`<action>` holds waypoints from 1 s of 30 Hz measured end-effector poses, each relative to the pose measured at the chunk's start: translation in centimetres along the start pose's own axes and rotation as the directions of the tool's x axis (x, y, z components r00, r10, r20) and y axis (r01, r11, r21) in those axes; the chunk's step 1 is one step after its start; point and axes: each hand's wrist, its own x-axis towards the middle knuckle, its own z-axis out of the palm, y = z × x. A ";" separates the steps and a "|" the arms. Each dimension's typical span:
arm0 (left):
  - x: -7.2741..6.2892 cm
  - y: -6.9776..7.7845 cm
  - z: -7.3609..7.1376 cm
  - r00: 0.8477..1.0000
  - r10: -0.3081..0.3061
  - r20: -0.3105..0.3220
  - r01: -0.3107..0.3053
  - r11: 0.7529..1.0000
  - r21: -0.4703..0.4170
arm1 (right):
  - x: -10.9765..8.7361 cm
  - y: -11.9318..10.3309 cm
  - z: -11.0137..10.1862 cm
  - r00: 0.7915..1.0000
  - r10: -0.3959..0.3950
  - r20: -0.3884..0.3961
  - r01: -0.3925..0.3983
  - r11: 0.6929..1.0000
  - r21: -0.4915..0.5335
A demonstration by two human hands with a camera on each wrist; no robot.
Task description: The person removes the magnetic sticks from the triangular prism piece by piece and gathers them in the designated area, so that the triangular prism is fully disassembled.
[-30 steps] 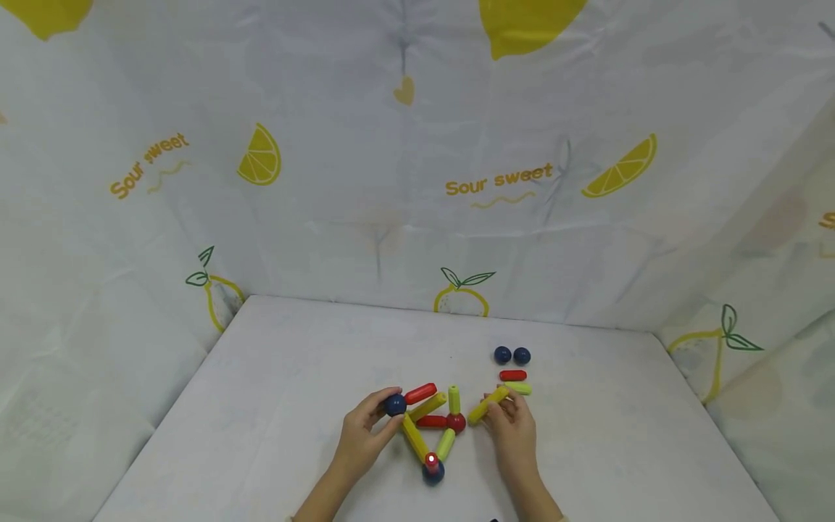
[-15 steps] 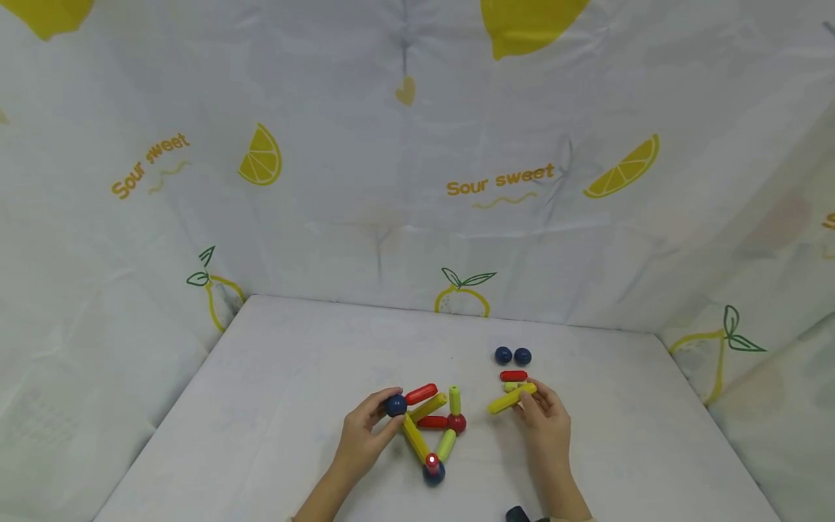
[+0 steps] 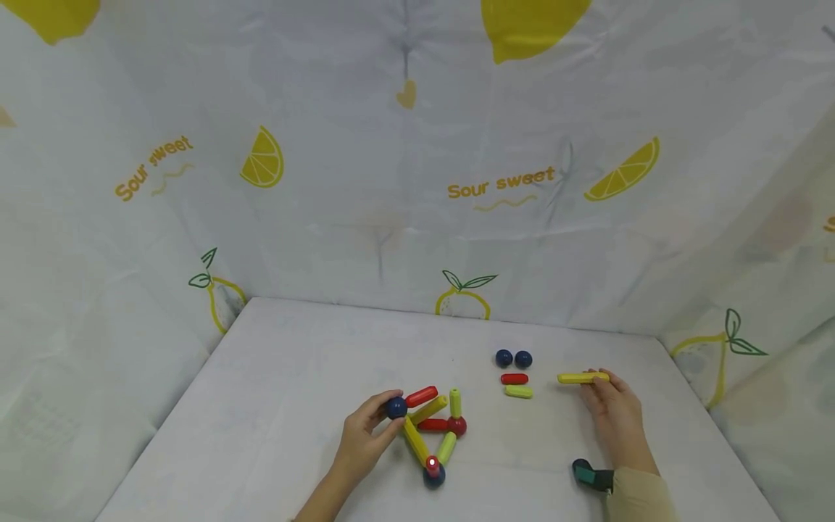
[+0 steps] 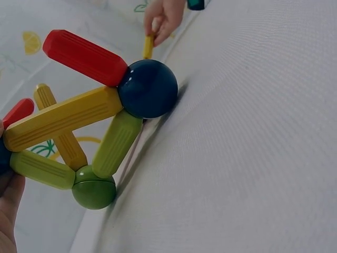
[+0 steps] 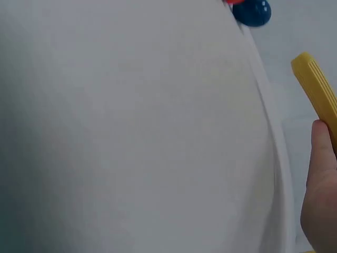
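My left hand (image 3: 362, 438) grips a dark blue ball (image 3: 396, 407) at the left corner of a model of coloured sticks and balls. From that corner run a red stick (image 3: 421, 396) and a yellow stick (image 3: 416, 442), the latter leading to a front blue ball (image 4: 148, 88). A red ball (image 3: 457, 425) forms the right corner, with a lime stick (image 3: 455, 403) pointing up. Low in the left wrist view is a green ball (image 4: 93, 187), hidden from the head camera. Off to the right, my right hand (image 3: 616, 417) pinches a loose yellow stick (image 3: 577, 378) by one end.
Two blue balls (image 3: 504, 358) lie side by side behind a loose red stick (image 3: 514, 378) and a loose lime stick (image 3: 518, 391), between the model and my right hand. White table (image 3: 313, 348) extends to a lemon-print cloth (image 3: 365, 181) hanging at the back and sides.
My right hand has carried the yellow stick rightward, from beside the model past the loose pieces, turning it nearly level across the view. My left hand and the model have stayed in place.
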 end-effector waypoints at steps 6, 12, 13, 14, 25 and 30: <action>-0.4 -1.0 0.1 1.000 -0.005 0.007 0.006 0.999 -0.039 | 2.1 -0.1 -1.1 1.000 -0.006 0.015 0.009 0.978 -0.210; -0.5 -1.4 0.2 1.000 -0.004 0.019 0.005 0.999 -0.045 | 3.5 0.6 -1.7 0.987 -0.123 -0.105 0.037 0.804 -0.593; -0.5 -1.3 0.2 1.000 -0.005 0.020 0.006 0.999 -0.044 | 3.6 0.7 -1.7 0.983 -0.139 -0.116 0.030 0.758 -0.652; -0.4 -1.3 0.2 1.000 -0.006 0.022 0.007 0.999 -0.040 | 3.7 0.7 -1.8 0.981 -0.158 -0.115 0.032 0.712 -0.701; -0.2 -1.0 -0.1 1.000 -0.015 0.020 0.016 0.999 -0.038 | 4.2 1.0 -2.2 0.954 -0.299 -0.024 0.085 0.345 -0.935; -0.3 -1.2 -0.1 1.000 -0.013 0.019 0.014 0.999 -0.031 | 4.3 1.1 -2.2 0.945 -0.326 -0.008 0.092 0.289 -0.953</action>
